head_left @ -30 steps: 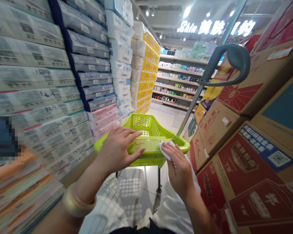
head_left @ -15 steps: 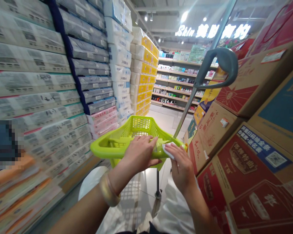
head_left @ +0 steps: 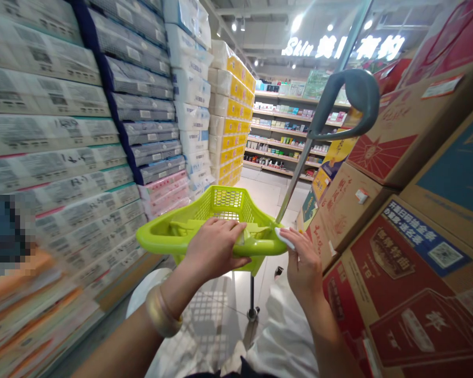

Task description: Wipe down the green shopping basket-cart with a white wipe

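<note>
Store sign reading "Skin"

A lit white ceiling sign is showing the word "Skin" followed by Chinese characters too glared to read; the cardboard boxes and stacked packs are carrying print too blurred to make out.

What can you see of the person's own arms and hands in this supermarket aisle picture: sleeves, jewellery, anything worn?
Both forearms are bare, with no sleeves in view. The left hand has a broad, smooth, gold-coloured bangle round its wrist. The right hand wears no bangle or watch. No rings or gloves are clear on either hand.
</note>
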Demonstrator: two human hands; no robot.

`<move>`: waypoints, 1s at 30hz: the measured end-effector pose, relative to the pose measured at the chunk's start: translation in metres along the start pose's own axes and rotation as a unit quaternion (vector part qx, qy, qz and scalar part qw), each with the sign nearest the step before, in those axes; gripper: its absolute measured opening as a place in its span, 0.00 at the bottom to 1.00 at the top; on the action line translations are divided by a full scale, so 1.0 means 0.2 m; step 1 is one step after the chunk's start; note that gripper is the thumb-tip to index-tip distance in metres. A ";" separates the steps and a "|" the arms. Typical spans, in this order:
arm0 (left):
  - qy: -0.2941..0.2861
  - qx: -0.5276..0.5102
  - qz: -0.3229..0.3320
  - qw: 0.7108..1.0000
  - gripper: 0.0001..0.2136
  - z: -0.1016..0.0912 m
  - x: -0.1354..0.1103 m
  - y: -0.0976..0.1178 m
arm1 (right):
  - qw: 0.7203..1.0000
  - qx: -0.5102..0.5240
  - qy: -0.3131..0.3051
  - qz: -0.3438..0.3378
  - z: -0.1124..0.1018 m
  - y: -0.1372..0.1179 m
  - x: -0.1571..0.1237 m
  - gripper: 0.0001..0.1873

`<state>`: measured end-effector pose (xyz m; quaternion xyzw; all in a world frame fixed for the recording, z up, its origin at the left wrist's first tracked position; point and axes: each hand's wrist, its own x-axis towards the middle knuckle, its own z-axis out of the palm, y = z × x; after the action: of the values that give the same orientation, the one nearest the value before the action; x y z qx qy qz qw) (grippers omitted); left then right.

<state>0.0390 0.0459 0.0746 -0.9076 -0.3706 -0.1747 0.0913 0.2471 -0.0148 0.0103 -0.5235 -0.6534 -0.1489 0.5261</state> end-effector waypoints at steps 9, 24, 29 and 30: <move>-0.017 -0.027 0.000 0.999 0.32 -0.05 -0.05 -0.09 | 0.992 0.087 -0.080 -0.046 0.00 -0.09 -0.02 0.17; -0.004 -0.055 0.017 0.998 0.21 -0.08 -0.10 -0.21 | 0.984 0.171 -0.039 0.038 0.01 -0.07 -0.04 0.14; -0.008 -0.062 0.015 0.998 0.21 -0.08 -0.11 -0.22 | 0.984 0.171 -0.038 0.019 0.00 -0.12 -0.07 0.14; -0.009 -0.064 0.014 0.998 0.20 -0.09 -0.11 -0.22 | 0.984 0.169 -0.050 -0.007 0.00 -0.14 -0.08 0.15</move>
<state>-0.0119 0.0580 0.0835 -0.9182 -0.3468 -0.1886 0.0322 0.2215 -0.0361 0.0067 -0.4292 -0.6982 -0.0132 0.5728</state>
